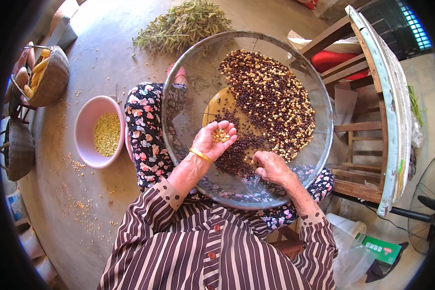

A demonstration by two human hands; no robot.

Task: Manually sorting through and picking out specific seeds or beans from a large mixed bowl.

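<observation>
A large round wire-mesh sieve point(188, 119) rests across my lap. Dark beans mixed with yellow ones point(268, 98) cover its right side, and a mostly dark heap point(235, 156) lies nearer to me. My left hand point(214, 139), palm up and cupped above the mesh, holds several yellow beans point(220, 135). At the edge of the dark heap is my right hand point(273, 167), fingers curled down and thumb near the index finger. Whether a bean sits between those fingertips is hidden. Through the mesh shows a round yellow object point(213, 105) beneath the sieve.
On the floor at left stands a pink basin point(83, 134) with yellow beans point(107, 134). Beyond it are a basket point(54, 79) of corn cobs and a darker basket point(20, 148). A pile of dried plants point(188, 27) lies ahead. Right are a wooden frame point(378, 145) and a fan point(426, 203).
</observation>
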